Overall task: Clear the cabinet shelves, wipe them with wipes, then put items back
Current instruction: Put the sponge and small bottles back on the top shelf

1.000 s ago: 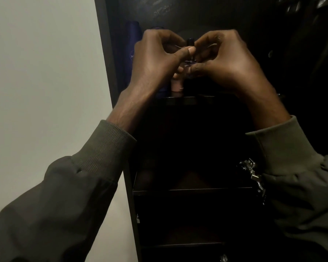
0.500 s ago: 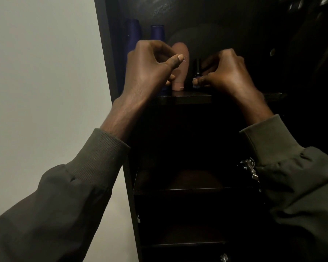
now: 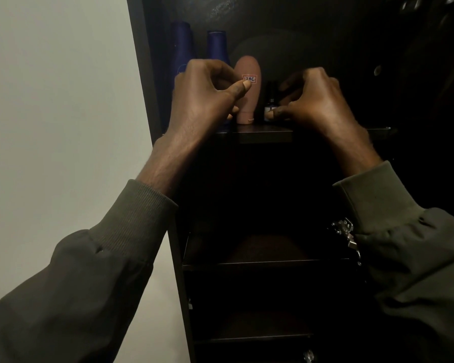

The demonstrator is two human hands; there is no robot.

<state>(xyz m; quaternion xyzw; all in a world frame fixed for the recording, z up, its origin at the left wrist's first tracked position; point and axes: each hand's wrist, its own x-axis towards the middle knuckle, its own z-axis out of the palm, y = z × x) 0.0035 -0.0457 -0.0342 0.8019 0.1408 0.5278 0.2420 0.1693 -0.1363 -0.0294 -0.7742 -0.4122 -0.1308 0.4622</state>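
On the cabinet's top shelf (image 3: 262, 134) I see two blue bottles (image 3: 216, 45) at the left. My left hand (image 3: 205, 98) is curled, holding nothing, before an upright pink tube (image 3: 248, 100). My right hand (image 3: 315, 100) pinches a small dark bottle (image 3: 270, 106) standing just beside it.

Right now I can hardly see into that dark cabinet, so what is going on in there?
A person is setting toiletries on the top shelf. The right hand pinches a small dark bottle standing on the shelf, beside a pink tube. The left hand is curled in front of two blue bottles and seems to hold nothing. The lower shelves look bare.
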